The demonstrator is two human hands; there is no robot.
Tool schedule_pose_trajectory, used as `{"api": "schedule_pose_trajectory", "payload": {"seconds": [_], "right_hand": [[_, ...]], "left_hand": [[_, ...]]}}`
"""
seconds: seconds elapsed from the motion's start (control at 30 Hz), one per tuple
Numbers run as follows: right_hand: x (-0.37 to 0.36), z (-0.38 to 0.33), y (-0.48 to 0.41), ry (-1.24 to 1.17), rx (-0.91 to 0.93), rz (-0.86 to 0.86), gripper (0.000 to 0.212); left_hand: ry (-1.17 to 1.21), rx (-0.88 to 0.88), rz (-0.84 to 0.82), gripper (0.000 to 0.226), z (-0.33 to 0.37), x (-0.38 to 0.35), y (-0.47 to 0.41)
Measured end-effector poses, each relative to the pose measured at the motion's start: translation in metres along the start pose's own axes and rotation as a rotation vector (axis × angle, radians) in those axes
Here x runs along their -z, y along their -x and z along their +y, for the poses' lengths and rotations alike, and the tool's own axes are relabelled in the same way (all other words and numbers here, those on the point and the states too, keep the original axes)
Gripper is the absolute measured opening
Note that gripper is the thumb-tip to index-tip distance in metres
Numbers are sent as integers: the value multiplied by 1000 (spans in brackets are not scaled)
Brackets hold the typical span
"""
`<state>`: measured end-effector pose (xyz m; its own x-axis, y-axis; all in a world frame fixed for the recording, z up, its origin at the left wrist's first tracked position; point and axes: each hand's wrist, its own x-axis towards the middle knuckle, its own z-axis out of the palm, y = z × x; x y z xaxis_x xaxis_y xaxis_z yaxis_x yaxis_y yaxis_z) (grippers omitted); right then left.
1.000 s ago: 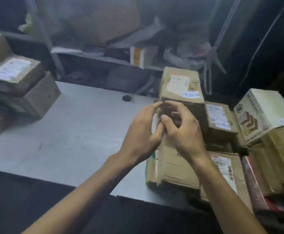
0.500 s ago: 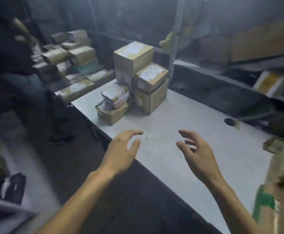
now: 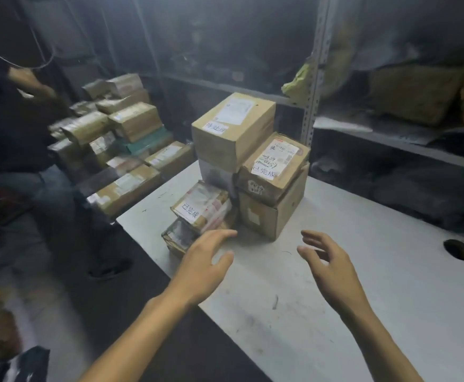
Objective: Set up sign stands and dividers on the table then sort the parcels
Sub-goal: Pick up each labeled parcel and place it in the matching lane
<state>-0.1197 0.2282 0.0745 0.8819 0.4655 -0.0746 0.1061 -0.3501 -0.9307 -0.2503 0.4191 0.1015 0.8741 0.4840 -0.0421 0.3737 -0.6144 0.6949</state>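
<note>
**A:** What is hard to make out?

**B:** The shelving (image 3: 390, 139) behind is dark and hazy. Its load is only brown and grey shapes, cut off at the right edge. A second person (image 3: 10, 128) stands at the left, blurred and mostly in shadow. The pile of parcels (image 3: 126, 133) past the far end is smeared, and its labels are unreadable.

**A:** What is around, and what blocks the view?

**B:** The pale surface (image 3: 363, 285) runs from the lower middle off to the right, with a round hole (image 3: 458, 249) near that edge. The stack of parcels sits at its far left corner. The big box (image 3: 233, 128) on top hides most of the white parcel beneath it. Its long axis runs back toward the shelving post. Beside it, a labelled box (image 3: 275, 166) lies tilted on a plain carton (image 3: 275, 213). In front, a small taped parcel (image 3: 202, 208) leans on a clear-wrapped parcel (image 3: 178, 235), with its handwritten label facing up and toward the camera.

**A:** And the hands?

**B:** The left hand (image 3: 200, 266) is just before the two small parcels and covers the near corner of the clear-wrapped one. Its fingers are apart and loosely bent, holding nothing, and I cannot tell whether they touch the parcel. The right hand (image 3: 332, 268) hovers over bare surface near the carton's front corner, with its fingers spread, gently curved and empty.
</note>
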Motion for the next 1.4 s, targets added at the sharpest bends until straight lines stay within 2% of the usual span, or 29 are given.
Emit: {"api": "schedule_pose_trajectory", "payload": {"seconds": [0.2,0.37,0.5,0.6,0.77,0.93,1.1,1.27,1.4], "right_hand": [[-17,-15,-82,-134,-111,75,25],[-31,-24,-137,-167,-198,158,30],[-50,-28,-175,-199,-280,217,36],[-63,-32,-194,-259,-339,205,36],[-75,-30,-210,-296,-404,272,39],[-77,-29,-211,-333,-408,279,39],[-77,-28,-208,-339,-364,274,45],[-65,-29,-203,-382,-337,286,39],[-52,-25,-195,-411,-323,257,38]], "left_hand": [[159,114,-31,46,-9,-3,-101],[425,351,-59,61,-9,-28,-167],[529,431,-118,75,-14,-48,-192],[610,449,-89,81,-16,-49,-199],[718,503,-29,72,-19,-51,-210],[677,442,-89,89,-25,-54,-208],[608,350,-39,74,-23,-44,-209],[509,182,-10,57,-17,-38,-197],[462,93,8,59,-7,-40,-190]]}}
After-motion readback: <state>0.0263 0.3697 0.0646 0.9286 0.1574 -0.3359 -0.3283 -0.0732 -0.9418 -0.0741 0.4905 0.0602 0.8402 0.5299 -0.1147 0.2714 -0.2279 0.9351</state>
